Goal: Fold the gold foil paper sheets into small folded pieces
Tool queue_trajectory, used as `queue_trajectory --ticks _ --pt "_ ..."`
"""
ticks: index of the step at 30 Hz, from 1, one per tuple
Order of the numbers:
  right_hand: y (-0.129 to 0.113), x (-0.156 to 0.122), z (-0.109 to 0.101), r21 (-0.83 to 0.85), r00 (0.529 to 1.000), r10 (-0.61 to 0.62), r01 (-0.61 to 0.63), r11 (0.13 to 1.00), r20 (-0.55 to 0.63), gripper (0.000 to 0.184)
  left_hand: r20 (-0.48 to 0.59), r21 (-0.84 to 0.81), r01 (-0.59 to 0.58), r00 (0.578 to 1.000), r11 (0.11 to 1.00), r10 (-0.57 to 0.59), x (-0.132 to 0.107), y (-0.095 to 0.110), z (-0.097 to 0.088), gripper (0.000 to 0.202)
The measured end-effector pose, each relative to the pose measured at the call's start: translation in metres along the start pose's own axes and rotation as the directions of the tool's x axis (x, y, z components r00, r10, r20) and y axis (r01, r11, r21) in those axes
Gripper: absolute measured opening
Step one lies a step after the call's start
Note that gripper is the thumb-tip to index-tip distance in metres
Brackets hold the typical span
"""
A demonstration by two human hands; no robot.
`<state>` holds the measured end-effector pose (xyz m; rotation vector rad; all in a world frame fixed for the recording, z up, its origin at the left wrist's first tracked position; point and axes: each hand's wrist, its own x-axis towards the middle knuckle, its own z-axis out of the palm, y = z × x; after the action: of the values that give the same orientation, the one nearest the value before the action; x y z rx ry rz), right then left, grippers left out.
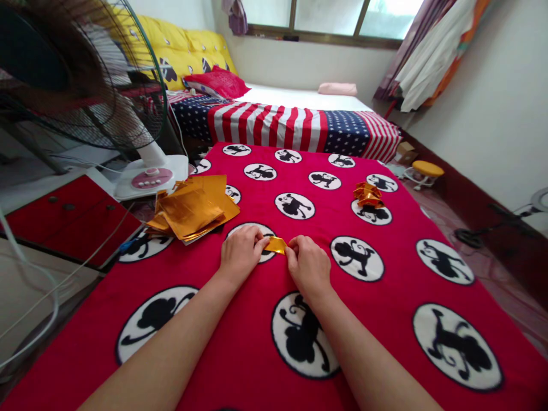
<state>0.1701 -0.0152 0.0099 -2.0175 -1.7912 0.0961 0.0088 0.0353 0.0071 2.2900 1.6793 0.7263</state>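
Currently, the left hand point(243, 251) and the right hand point(309, 264) are working close together near the middle of the red cloth point(240, 354). Between them, a small folded gold strip point(275, 245) is lying across the right edge of one white circle of the cloth. The fingers of the left hand are closing narrowly on the left end of this strip, and the fingers of the right hand are pinching its right end. Both forearms are reaching forward over the cloth.

On the left, a loose pile of gold sheets point(192, 208) is resting near the left hand, with its corners pointing in different directions. On the far right side, a folded gold piece point(368, 195) is sitting partly over another circle, well apart from the right hand. Behind the pile, the fan's white base point(149, 176) is standing. Beyond the cloth, a bed point(274, 123) is showing its striped and starry cover.
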Motion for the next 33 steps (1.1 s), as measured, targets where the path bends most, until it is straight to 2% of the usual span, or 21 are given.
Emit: queue_trajectory --ticks 3,8,13,17,21,27,33 --pt "0.000 0.000 0.000 0.002 1.000 -0.001 0.001 1.000 0.004 0.008 0.015 -0.009 -0.022 1.000 1.000 0.022 0.000 -0.003 0.000 0.016" --pt "0.003 -0.001 0.002 0.049 1.000 -0.007 0.007 0.999 -0.015 0.007 0.065 -0.092 -0.121 0.990 0.988 0.127 0.001 -0.013 -0.002 0.015" --pt "0.007 -0.002 0.002 0.228 0.999 -0.004 0.016 0.974 -0.054 0.007 0.050 -0.212 -0.131 0.988 0.968 0.145 0.000 -0.015 -0.005 0.016" --pt "0.009 -0.001 0.003 0.468 0.998 0.047 -0.024 0.883 -0.037 0.016 0.041 -0.390 -0.080 0.994 0.917 0.105 -0.002 -0.015 -0.003 0.016" --pt "0.010 0.002 0.008 0.634 0.998 0.062 -0.033 0.772 -0.025 0.018 0.027 -0.509 -0.069 0.995 0.858 0.096 -0.004 -0.014 0.001 0.013" --pt "0.009 0.004 0.005 0.771 0.997 0.072 -0.031 0.636 -0.019 0.015 0.003 -0.610 -0.096 0.992 0.787 0.123 -0.002 -0.009 0.000 0.015" --pt "0.005 0.004 0.003 0.872 0.998 0.066 -0.047 0.488 0.017 0.014 -0.036 -0.666 -0.075 0.997 0.742 0.069 -0.003 -0.003 -0.005 0.017"
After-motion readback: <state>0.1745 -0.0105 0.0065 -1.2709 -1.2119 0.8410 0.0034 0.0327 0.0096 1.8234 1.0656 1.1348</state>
